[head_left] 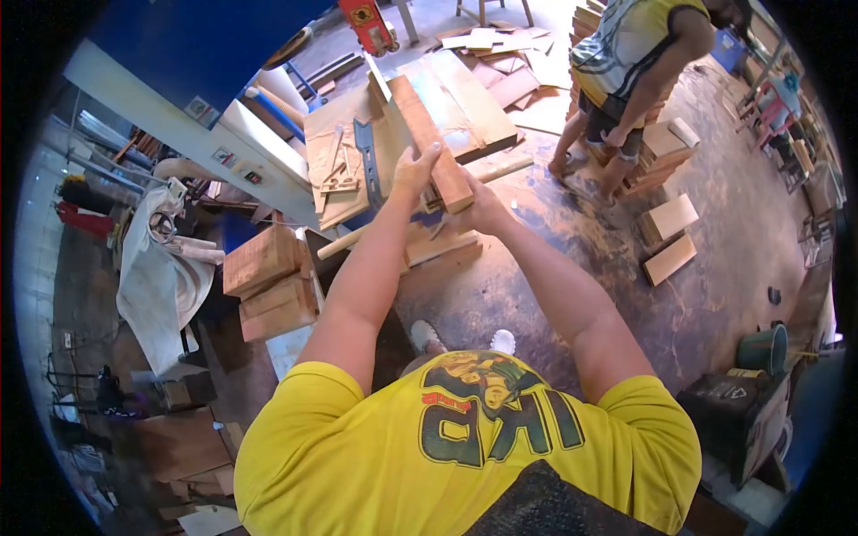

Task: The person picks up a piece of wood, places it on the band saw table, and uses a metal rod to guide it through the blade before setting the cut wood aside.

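A long, thick wooden board [427, 125] points away from me over a work table, its near end towards my chest. My left hand [416, 170] grips its left side, the thumb lying on top. Around the right side near the closer end is my right hand [481, 207], its fingers partly hidden by the wood. Left of the board an upright wooden fence [393, 118] runs alongside. A dark slotted metal piece [367, 163] and a try square [340, 183] lie on the tabletop [323, 125] left of my left hand.
A large blue-and-white machine [170, 121] stands at the left. Wooden blocks [268, 263] are stacked beside the table. At the right, another person [635, 71] bends by a wood stack [657, 161]. Two loose blocks [670, 259] lie on the floor; offcuts [514, 80] are heaped behind.
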Demonstrator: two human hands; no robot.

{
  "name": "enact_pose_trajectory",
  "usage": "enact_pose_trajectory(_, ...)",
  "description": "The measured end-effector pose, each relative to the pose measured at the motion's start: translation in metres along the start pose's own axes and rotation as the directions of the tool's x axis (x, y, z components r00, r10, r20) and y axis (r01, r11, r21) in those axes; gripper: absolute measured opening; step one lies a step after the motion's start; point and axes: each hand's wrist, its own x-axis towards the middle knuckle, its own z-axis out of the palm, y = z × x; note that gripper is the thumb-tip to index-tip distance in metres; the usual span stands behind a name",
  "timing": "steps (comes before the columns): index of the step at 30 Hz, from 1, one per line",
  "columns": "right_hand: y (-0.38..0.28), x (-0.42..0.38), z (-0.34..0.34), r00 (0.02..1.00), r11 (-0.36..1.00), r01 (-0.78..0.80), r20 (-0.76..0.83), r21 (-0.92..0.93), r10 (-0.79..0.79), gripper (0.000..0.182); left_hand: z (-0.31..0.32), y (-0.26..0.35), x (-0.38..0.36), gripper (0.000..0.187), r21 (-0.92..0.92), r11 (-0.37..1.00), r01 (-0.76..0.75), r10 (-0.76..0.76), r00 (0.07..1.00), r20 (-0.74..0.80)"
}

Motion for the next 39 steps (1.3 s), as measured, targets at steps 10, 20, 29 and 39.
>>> enact_pose_trajectory(10, -0.010, 0.015, -0.025, 0.970, 0.988, -0.113, 0.226, 0.108, 0.086, 0.104, 0.000, -0.007, 0.014, 0.069, 0.027, 0.998, 0.051, -0.048, 0.991, -0.121)
enact_pose_trajectory(20, 0.004, 0.037, -0.039, 0.932, 0.996, -0.026, 0.361, 0.088, -0.008, 0.104, 0.000, 0.004, 0.015, 0.060, 0.081, 0.996, 0.031, -0.020, 0.991, -0.130)
enact_pose_trajectory(29, 0.007, 0.036, -0.038, 0.935, 0.998, 0.011, 0.352, 0.061, -0.032, 0.099, -0.001, 0.011, 0.003, 0.060, 0.043, 0.992, 0.116, -0.109, 0.986, -0.129)
enact_pose_trajectory(39, 0.011, 0.040, -0.038, 0.931, 0.996, -0.036, 0.365, 0.076, 0.006, 0.093, -0.002, 0.019, -0.011, 0.064, 0.005, 0.991, 0.135, -0.135, 0.991, 0.001)
